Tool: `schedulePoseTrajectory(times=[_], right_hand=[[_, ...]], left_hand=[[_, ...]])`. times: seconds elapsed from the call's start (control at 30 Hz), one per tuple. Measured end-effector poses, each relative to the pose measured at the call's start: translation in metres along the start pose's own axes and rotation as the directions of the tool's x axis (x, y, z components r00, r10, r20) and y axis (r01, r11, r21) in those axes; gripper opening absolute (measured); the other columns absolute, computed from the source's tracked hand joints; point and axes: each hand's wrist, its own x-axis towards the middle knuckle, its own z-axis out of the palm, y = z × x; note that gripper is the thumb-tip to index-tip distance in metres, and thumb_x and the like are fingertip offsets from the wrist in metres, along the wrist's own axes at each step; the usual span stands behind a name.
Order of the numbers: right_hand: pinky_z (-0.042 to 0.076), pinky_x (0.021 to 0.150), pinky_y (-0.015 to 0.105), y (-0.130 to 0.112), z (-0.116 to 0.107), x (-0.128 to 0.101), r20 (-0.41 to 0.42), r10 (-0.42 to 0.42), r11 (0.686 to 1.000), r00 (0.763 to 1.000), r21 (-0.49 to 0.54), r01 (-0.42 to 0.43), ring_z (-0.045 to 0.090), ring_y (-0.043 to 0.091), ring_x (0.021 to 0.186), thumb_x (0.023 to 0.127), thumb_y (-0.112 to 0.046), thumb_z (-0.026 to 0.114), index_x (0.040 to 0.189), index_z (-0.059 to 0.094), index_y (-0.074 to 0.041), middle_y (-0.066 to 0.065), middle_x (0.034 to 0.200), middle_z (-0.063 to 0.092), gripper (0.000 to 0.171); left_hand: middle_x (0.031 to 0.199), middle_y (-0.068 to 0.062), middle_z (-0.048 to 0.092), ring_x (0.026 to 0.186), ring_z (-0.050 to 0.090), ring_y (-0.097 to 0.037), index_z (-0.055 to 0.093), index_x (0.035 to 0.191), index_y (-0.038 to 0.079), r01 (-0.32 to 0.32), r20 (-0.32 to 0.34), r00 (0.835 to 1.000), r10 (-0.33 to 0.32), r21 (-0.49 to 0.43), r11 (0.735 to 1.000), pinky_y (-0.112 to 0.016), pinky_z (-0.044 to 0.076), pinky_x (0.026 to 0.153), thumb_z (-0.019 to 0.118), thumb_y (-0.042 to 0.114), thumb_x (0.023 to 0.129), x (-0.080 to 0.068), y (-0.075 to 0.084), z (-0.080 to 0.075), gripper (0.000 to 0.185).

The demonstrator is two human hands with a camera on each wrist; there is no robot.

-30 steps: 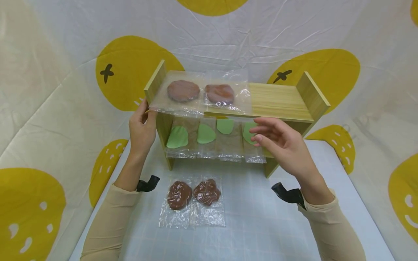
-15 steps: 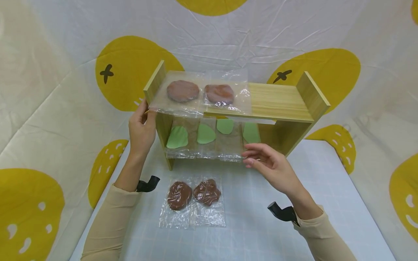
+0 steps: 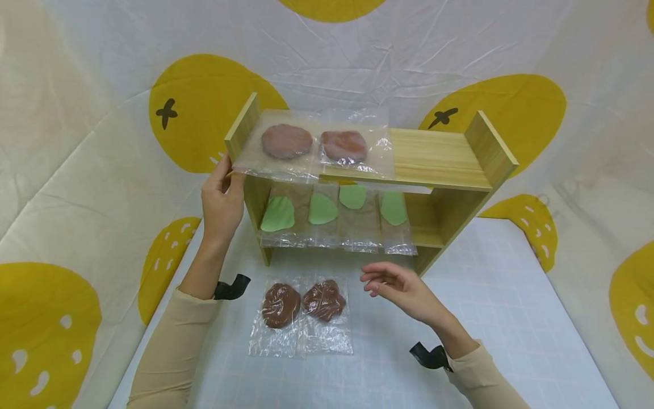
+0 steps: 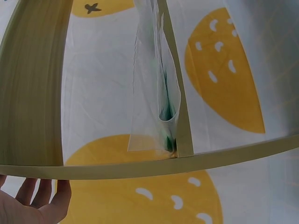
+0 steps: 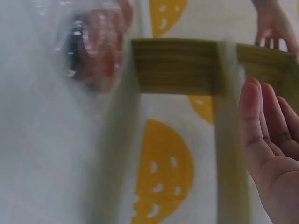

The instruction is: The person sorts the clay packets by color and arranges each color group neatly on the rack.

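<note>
My left hand [image 3: 222, 204] touches the left side panel of a wooden shelf [image 3: 434, 159]; in the left wrist view its fingertips [image 4: 63, 186] press the panel's outer face. In the air before the shelf's lower front, my right hand [image 3: 403, 292] has loosely extended fingers and holds nothing. Two clear bags with flat reddish-brown patties [image 3: 286, 142] lie on the shelf's top board. Several bags with green leaf-like pieces [image 3: 393, 208] line the lower board, their ends over its front edge. On the table, left of my right hand, lie two bags with dark brown lumpy patties [image 3: 281, 305].
The shelf stands on a table with a pale checked cloth [image 3: 378, 369]. Behind and beside it hangs a white curtain [image 3: 337, 62] with large yellow shapes. A raised right side panel [image 3: 490, 147] ends the top board.
My right hand has drawn back from the rightmost green bag, down and toward me, coming nearer the bags on the table. The left hand stays on the shelf's side.
</note>
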Motion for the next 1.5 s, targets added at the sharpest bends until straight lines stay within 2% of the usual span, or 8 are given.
schedulePoseTrajectory(times=[0.1, 0.2, 0.5, 0.8, 0.9, 1.1, 1.33, 1.5], right_hand=[[0.055, 0.086, 0.042, 0.017, 0.002, -0.003, -0.001, 0.040, 0.999, 0.999, 0.013, -0.040, 0.065, 0.037, 0.105, 0.101, -0.001, 0.057, 0.134, 0.056, 0.001, 0.019, 0.122, 0.064, 0.034], [0.055, 0.085, 0.043, 0.033, 0.003, -0.004, -0.002, 0.082, 0.996, 0.997, 0.020, -0.082, 0.064, 0.040, 0.105, 0.101, -0.002, 0.057, 0.134, 0.055, 0.002, 0.020, 0.121, 0.064, 0.033], [0.054, 0.088, 0.042, 0.067, 0.008, 0.001, -0.058, 0.278, 0.958, 0.959, 0.097, -0.272, 0.064, 0.041, 0.108, 0.102, -0.012, 0.059, 0.139, 0.048, 0.010, 0.036, 0.126, 0.056, 0.045], [0.051, 0.093, 0.045, 0.099, 0.012, 0.010, -0.093, 0.436, 0.887, 0.895, 0.211, -0.411, 0.061, 0.043, 0.113, 0.102, -0.015, 0.059, 0.141, 0.040, 0.015, 0.033, 0.130, 0.055, 0.053], [0.052, 0.094, 0.044, 0.107, 0.013, 0.013, -0.090, 0.461, 0.870, 0.883, 0.244, -0.429, 0.060, 0.042, 0.114, 0.101, -0.015, 0.060, 0.142, 0.039, 0.015, 0.032, 0.132, 0.053, 0.054], [0.052, 0.092, 0.043, 0.114, 0.018, 0.021, -0.089, 0.462, 0.863, 0.882, 0.274, -0.424, 0.061, 0.040, 0.113, 0.101, -0.014, 0.059, 0.142, 0.040, 0.015, 0.033, 0.132, 0.054, 0.054], [0.056, 0.085, 0.042, 0.113, 0.024, 0.031, -0.098, 0.489, 0.844, 0.867, 0.303, -0.442, 0.064, 0.036, 0.103, 0.099, -0.010, 0.059, 0.135, 0.046, 0.019, 0.031, 0.122, 0.059, 0.048], [0.055, 0.085, 0.037, 0.114, 0.028, 0.035, -0.103, 0.501, 0.834, 0.859, 0.323, -0.448, 0.064, 0.029, 0.102, 0.099, -0.009, 0.060, 0.131, 0.051, 0.019, 0.028, 0.123, 0.060, 0.044]], left_hand=[[0.132, -0.015, 0.062, 0.105, 0.062, -0.016, 0.053, 0.144, 0.003, 0.004, 0.002, 1.000, -0.004, 0.003, 1.000, -0.032, 0.047, 0.097, 0.053, 0.012, 0.105, -0.002, 0.015, 0.001, 0.041], [0.132, -0.014, 0.062, 0.105, 0.062, -0.016, 0.053, 0.145, 0.004, 0.010, 0.004, 1.000, -0.010, 0.002, 1.000, -0.031, 0.047, 0.097, 0.053, 0.013, 0.105, -0.004, 0.022, 0.001, 0.041], [0.132, -0.002, 0.063, 0.107, 0.062, -0.018, 0.055, 0.145, 0.021, 0.002, 0.010, 1.000, -0.002, -0.015, 1.000, -0.031, 0.047, 0.095, 0.055, 0.020, 0.104, 0.003, -0.013, -0.001, 0.041], [0.133, -0.001, 0.063, 0.109, 0.062, -0.018, 0.055, 0.145, 0.021, 0.009, 0.005, 1.000, -0.009, -0.012, 1.000, -0.030, 0.048, 0.094, 0.056, 0.021, 0.104, 0.004, -0.011, -0.001, 0.041], [0.134, -0.007, 0.062, 0.111, 0.061, -0.018, 0.054, 0.145, 0.013, 0.012, 0.001, 1.000, -0.012, -0.006, 1.000, -0.029, 0.047, 0.095, 0.055, 0.016, 0.104, 0.002, 0.000, 0.000, 0.041], [0.133, -0.014, 0.062, 0.108, 0.061, -0.016, 0.052, 0.144, 0.002, 0.004, 0.001, 1.000, -0.004, -0.002, 1.000, -0.028, 0.048, 0.094, 0.054, 0.012, 0.105, -0.002, 0.023, 0.002, 0.041], [0.132, -0.006, 0.063, 0.104, 0.063, -0.016, 0.055, 0.145, 0.015, -0.001, 0.000, 1.000, 0.001, -0.013, 1.000, -0.028, 0.049, 0.092, 0.056, 0.016, 0.104, 0.003, -0.009, 0.000, 0.041], [0.131, -0.006, 0.064, 0.105, 0.063, -0.018, 0.055, 0.145, 0.014, 0.009, -0.002, 1.000, -0.009, -0.003, 1.000, -0.029, 0.049, 0.093, 0.056, 0.016, 0.104, 0.003, -0.006, 0.000, 0.041]])
